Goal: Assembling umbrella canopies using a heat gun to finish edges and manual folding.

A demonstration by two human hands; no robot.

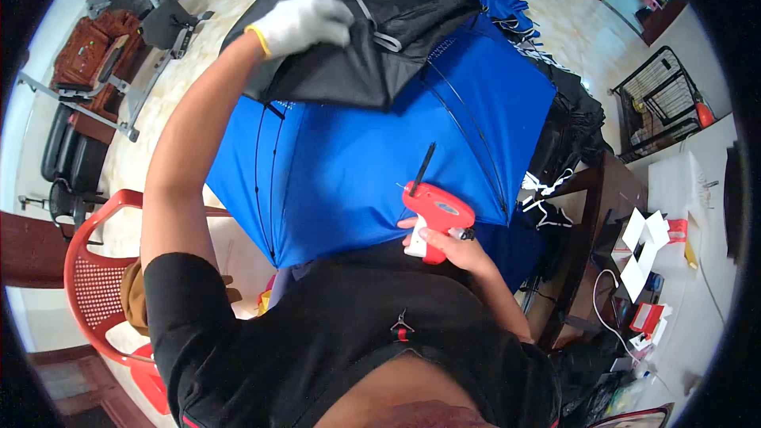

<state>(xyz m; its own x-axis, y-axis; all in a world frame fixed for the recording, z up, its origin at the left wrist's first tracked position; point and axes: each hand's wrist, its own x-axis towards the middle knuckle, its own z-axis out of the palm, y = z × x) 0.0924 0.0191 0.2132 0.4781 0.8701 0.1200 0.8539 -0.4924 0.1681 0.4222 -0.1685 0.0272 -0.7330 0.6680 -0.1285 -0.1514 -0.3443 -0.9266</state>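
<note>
Far side, left hand: up and away from me, my gloved left hand (300,22) is clenched on a fold of black cloth (372,47), lifting it off the blue cloth (357,166).
Near side, right hand: close to my chest, my bare right hand (444,247) is wrapped around the grip of the red tagging gun (434,214), its needle pointing away from me.
Blue cloth: spread over my lap, between both hands.
How it handles: I judge the cloth light, limp and a little slippery, so it wants a pinched fold near a seam; the gun is rigid and light, its needle sharp.
Around me: red plastic chair (95,277) on the left, white table (697,269) on the right.
</note>
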